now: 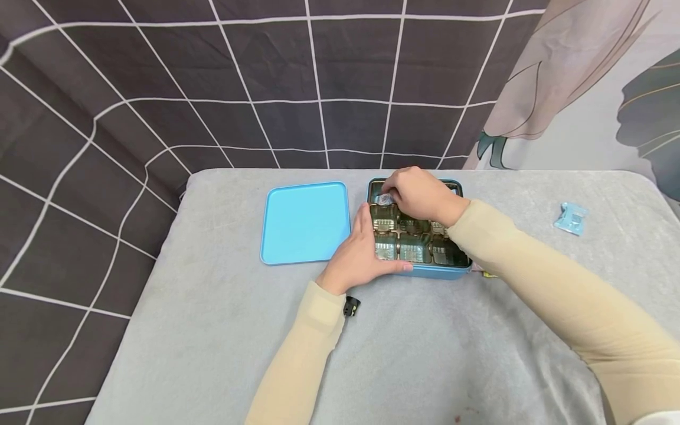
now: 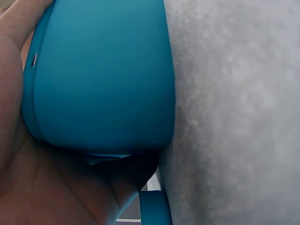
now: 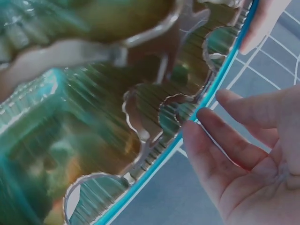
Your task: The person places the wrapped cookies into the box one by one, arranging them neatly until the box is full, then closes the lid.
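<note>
One blue tin, top off, on a grey cloth near the back edge, with a shiny gold-brown plastic tray of little compartments inside. Left hand on the near-left corner: spread in a sort of L, long fingers pretty straight along the left side, thumb stretched along the front, palm around the corner in the left wrist view. Right hand over the back-left compartment, fingers bent down, tips right at a small pale wrapped piece in there. Can't tell whether pinching it or just touching it, tbh; in the right wrist view, just bent fingers and thumb close together at the blue rim.

Just left of the tin, a flat blue lid. Well off to the right, a light blue packet. Also something pinkish and yellow by the near-right corner, too hidden to name. Cream sleeves on both arms, small black gadget at the left cuff. Behind it all, a dark curtain with white grid lines.
</note>
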{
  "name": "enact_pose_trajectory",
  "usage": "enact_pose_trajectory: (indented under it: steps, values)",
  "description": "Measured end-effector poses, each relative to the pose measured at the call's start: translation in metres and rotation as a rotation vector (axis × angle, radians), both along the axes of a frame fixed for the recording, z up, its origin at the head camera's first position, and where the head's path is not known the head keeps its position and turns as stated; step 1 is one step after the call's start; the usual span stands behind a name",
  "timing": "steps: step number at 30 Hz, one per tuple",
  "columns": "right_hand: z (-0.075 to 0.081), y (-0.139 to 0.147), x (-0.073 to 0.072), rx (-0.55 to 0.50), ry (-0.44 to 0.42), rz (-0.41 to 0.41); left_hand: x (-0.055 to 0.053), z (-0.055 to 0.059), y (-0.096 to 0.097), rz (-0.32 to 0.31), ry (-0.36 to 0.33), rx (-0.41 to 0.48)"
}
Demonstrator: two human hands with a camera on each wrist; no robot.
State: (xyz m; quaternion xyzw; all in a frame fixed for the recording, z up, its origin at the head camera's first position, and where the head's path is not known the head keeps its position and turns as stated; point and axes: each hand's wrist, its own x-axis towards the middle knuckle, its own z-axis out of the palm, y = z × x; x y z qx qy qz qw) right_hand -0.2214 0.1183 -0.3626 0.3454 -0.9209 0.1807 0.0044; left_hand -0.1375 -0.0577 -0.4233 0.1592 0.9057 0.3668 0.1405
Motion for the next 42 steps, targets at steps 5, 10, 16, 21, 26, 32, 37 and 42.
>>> enact_pose_trajectory:
  steps: [5,10,16,21,26,32,37,42]
  values:
    - [0.005,0.002,0.005,0.008,-0.001,-0.012,0.0,-0.001,0.001,0.0,0.001,0.0]
    - [0.008,0.005,0.009,0.0,0.016,-0.033,0.0,0.0,0.001,0.005,0.003,0.001]
    - [0.01,0.009,0.014,-0.018,0.046,-0.043,0.0,0.0,0.001,0.002,0.001,-0.003]
    - [0.014,0.012,0.019,-0.023,0.04,-0.061,-0.001,-0.001,0.001,0.004,0.0,-0.005]
    - [0.015,0.019,0.02,-0.035,0.047,-0.085,-0.001,-0.001,0.0,0.007,-0.004,-0.005]
    - [0.018,0.028,0.025,-0.043,0.056,-0.095,0.0,-0.001,0.001,0.008,-0.008,0.0]
    - [0.021,0.04,0.029,-0.05,0.081,-0.095,0.0,-0.002,0.001,0.008,-0.006,-0.006]
    - [0.022,0.054,0.031,-0.044,0.075,-0.115,0.0,-0.002,0.001,0.012,0.003,-0.021]
